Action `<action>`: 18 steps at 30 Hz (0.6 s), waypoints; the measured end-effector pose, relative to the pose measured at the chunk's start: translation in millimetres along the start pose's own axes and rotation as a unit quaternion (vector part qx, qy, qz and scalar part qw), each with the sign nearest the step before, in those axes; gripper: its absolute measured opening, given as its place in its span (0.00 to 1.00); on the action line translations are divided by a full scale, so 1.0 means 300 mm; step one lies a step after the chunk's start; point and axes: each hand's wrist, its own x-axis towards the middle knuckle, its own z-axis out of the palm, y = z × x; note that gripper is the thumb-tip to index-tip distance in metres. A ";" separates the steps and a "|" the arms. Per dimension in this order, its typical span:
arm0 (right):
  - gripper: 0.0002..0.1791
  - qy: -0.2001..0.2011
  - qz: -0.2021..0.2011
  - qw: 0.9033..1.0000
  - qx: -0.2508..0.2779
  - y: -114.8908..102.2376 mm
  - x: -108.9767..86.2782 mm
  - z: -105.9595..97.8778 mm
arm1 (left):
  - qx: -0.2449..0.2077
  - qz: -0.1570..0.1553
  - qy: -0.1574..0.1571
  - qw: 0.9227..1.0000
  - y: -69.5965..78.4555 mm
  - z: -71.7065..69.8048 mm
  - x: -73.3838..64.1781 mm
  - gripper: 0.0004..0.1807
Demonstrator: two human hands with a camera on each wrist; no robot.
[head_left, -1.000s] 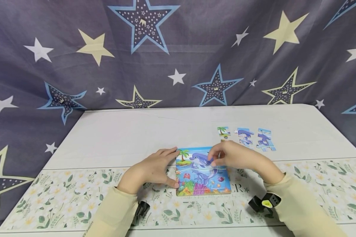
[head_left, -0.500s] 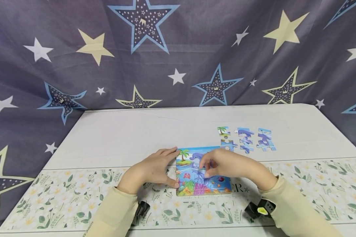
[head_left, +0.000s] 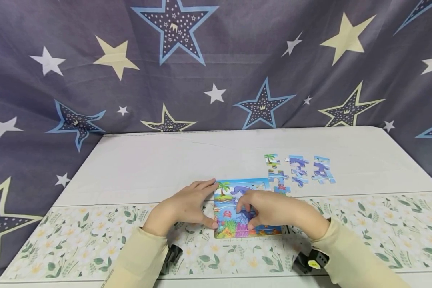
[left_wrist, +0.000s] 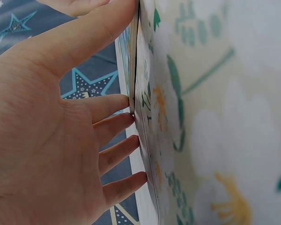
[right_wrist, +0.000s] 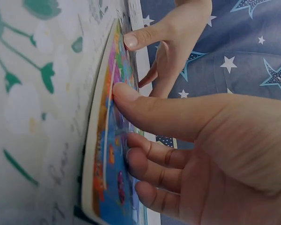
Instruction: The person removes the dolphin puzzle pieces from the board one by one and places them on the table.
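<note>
A puzzle board [head_left: 227, 222] with a dolphin, palm tree, crab and coral picture lies on the table. My left hand [head_left: 187, 204] rests beside its left edge, fingers spread, thumb and fingertips touching the border; in the left wrist view those fingers [left_wrist: 117, 129] are fairly straight. Over the board's right half is my right hand [head_left: 273, 208]. Its thumb [right_wrist: 145, 105] touches the picture near the lower border, and its bent fingers [right_wrist: 157, 168] touch the surface apart from the thumb. No piece shows between them. That hand covers part of the dolphin.
Loose puzzle pieces lie beyond the board to the right: a palm tree piece [head_left: 271, 159], a crab piece [head_left: 282, 189], dolphin pieces [head_left: 298, 161] and a further group [head_left: 322, 170]. A floral strip [head_left: 93, 240] crosses the white table. A star-patterned curtain [head_left: 216, 72] hangs behind.
My right hand has moved left and toward me across the board, from the upper right to the lower middle, uncovering the crab piece. My left hand stays in place.
</note>
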 end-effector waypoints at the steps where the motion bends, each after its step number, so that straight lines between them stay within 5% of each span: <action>1: 0.20 0.000 0.003 1.000 -0.004 -0.002 0.001 0.002 | -0.001 0.001 0.000 1.000 0.000 0.000 0.000 0.60; 18: 0.20 -0.003 -0.019 1.000 -0.001 0.006 0.011 0.015 | -0.004 0.002 -0.001 1.000 0.000 0.000 0.001 0.60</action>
